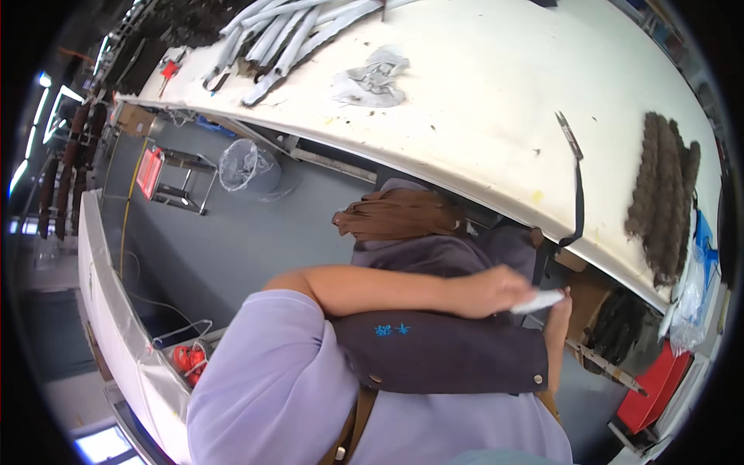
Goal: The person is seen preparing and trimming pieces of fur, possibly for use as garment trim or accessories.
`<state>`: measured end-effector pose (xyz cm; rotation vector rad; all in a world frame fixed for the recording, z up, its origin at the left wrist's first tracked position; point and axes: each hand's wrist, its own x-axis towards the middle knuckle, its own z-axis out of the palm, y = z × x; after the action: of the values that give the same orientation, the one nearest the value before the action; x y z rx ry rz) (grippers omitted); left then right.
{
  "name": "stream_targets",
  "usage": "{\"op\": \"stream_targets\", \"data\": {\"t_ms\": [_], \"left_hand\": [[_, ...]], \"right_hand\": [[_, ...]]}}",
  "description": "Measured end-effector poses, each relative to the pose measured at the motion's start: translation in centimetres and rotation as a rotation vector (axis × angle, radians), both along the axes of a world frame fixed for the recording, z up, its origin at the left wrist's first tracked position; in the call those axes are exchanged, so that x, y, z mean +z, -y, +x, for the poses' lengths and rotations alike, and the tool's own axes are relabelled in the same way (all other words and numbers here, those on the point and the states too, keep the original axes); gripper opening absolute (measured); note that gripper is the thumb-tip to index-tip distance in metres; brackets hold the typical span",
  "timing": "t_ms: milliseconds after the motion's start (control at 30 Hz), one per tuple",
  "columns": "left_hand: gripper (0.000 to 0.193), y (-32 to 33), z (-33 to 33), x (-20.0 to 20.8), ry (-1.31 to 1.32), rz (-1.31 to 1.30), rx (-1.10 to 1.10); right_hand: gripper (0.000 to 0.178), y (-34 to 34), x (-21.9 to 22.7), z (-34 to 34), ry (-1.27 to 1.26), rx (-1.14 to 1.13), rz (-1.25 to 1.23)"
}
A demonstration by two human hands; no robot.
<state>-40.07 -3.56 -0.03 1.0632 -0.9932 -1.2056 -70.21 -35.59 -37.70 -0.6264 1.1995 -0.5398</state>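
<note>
Steadiness counted, we judged: near four o'clock our left hand (497, 293) and right hand (563, 301) met at the white piece (538, 301), grip too blurred to tell.

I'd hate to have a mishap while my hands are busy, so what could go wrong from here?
The white piece by your left hand might slip, though blur hides how firmly it's held. The snips could be dragged off the table if something snags their black strap, which hangs over the edge. The loosely heaped brown strips might slide to the floor.
</note>
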Motion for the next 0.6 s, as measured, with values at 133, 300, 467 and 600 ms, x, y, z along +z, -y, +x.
{"op": "stream_targets", "data": {"t_ms": [133,300,467,600], "left_hand": [[0.041,-2.6,1.1,1.1,-0.037,0.054,-0.025],[0.043,-6.0,3.6,4.5,-0.032,0.188,-0.003],[0.041,-6.0,4.7,2.4,-0.265,0.134,0.084],[0.036,-4.9,3.1,-0.8,-0.555,0.203,0.128]], "right_hand": [[0.048,0.6,-2.5,-0.3,-0.053,0.119,-0.129],[0.05,-0.3,0.2,0.5,0.005,0.031,-0.009],[0.053,-0.8,2.6,1.5,0.076,-0.084,0.086],[0.056,-9.1,15.9,12.1,0.004,-0.053,0.06]]}}
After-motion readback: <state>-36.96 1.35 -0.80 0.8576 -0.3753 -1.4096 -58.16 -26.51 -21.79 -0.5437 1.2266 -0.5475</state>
